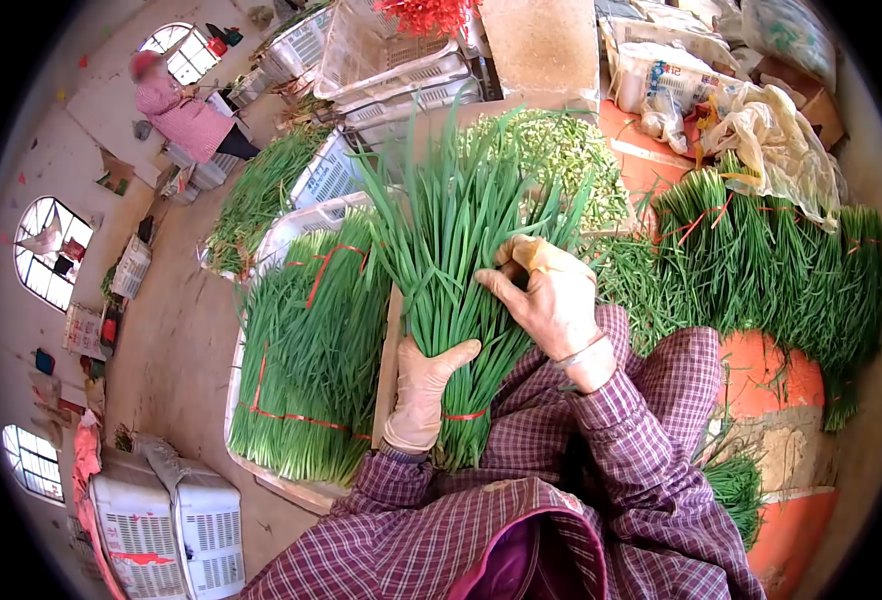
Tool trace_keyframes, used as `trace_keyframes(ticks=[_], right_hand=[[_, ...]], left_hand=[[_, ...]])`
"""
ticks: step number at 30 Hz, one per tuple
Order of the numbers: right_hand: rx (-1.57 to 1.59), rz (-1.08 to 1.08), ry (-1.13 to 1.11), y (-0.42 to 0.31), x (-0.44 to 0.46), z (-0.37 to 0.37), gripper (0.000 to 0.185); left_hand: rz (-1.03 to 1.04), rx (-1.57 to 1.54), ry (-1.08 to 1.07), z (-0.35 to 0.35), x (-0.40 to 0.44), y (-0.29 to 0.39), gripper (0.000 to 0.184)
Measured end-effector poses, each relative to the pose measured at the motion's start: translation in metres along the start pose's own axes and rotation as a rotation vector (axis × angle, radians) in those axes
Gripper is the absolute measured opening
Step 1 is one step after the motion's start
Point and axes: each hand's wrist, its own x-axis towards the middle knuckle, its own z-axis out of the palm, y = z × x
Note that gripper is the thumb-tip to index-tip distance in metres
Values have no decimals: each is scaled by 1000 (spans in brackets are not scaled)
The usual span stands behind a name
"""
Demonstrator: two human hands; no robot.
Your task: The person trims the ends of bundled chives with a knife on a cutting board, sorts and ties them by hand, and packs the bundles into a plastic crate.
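Observation:
A large bunch of long green stalks [461,260] leans upright over my lap, its leaf tips fanned out away from me. A red band [464,415] circles it near the lower end. My left hand [423,390], in a pale glove, is wrapped round the lower left side of the bunch. My right hand [551,295] is at the bunch's right side, thumb and fingers curled toward each other against the leaves; what they pinch, if anything, is too small to name. To the left, banded green bundles [311,350] fill a white crate [237,385].
More banded bundles [771,270] stand at the right under a crumpled plastic bag [776,150]. Behind the bunch lie short cut pieces [561,160]. Stacked crates [391,70] rise at the back. A person [186,110] stands far left. White crates [176,530] sit lower left.

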Motion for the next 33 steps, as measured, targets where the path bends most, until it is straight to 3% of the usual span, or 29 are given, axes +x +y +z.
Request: trace_keyframes(ticks=[3,5,7,9,11,15,16,19,21,22,23,24,25,27,30,33], right_hand=[[-1,-177,161,14,5,5,26],[934,394,-122,12,16,-17,20],[1270,517,160,29,28,-26,15],[1385,556,477,32,41,-44,19],[1027,360,255,35,35,-59,24],[-97,-28,-62,21,27,-43,28],[-140,-155,-43,24,27,-34,25],[-315,-227,-56,29,30,-21,11],[-65,-218,118,43,39,-20,4],[38,-98,214,45,48,-29,8],[31,-115,349,76,58,-33,9],[94,81,297,76,59,-57,15],[104,112,306,84,59,-66,30],[-337,113,177,89,42,-76,53],[-18,347,-56,87,1,-49,89],[328,346,-244,74,-22,12,120]], left_hand=[[-10,-71,-9,-3,1,-2,57],[26,-52,-1,-4,2,-6,57],[23,-92,-4,-6,2,-7,58],[24,-93,-15,-8,3,-9,59],[24,-82,-17,-7,3,-7,60],[14,-43,-35,-6,4,-7,62],[12,-43,-35,-6,4,-8,62],[33,-38,-33,-7,5,-10,61],[12,-53,-48,-9,5,-9,57],[9,-53,-46,-13,7,-12,57],[7,-32,-42,-19,11,-17,55],[5,-12,-33,-23,13,-20,53],[6,-13,-24,-22,13,-14,53],[-18,-106,-10,-17,15,3,52],[39,-87,-13,-10,27,9,51],[79,-54,-51,1,25,13,49]])
